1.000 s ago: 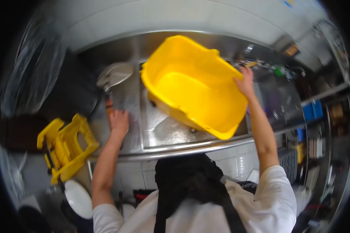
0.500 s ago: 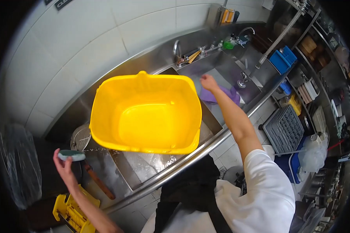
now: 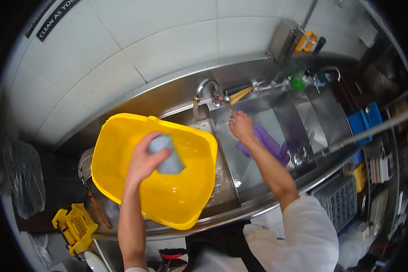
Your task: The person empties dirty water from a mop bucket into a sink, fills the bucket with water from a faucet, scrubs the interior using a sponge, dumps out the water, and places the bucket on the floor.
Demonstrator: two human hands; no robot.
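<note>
A blue-grey sponge (image 3: 167,156) is in my left hand (image 3: 145,163), closed around it over the inside of a large yellow mop bucket (image 3: 118,140). The bucket lies tilted across the left sink basin, its opening towards me, with wet drops on its inner wall. Water runs from the curved tap (image 3: 208,84) behind the bucket's right corner. My right hand (image 3: 242,126) is closed at the tap handle (image 3: 231,108), its fingertips pinched on the end. Beneath my right forearm, a purple cloth (image 3: 269,145) lies in the right basin.
A yellow mop wringer (image 3: 77,226) stands at lower left, near a wooden-handled strainer (image 3: 97,206). Green liquid in a bottle (image 3: 298,82) is at the back ledge. A hanging spray hose (image 3: 381,129) crosses the right side, near a blue container (image 3: 365,122).
My left hand brought the sponge from the left side to over the bucket. The bucket tilted and shifted left and down. My right hand reached the tap handle, and water now flows.
</note>
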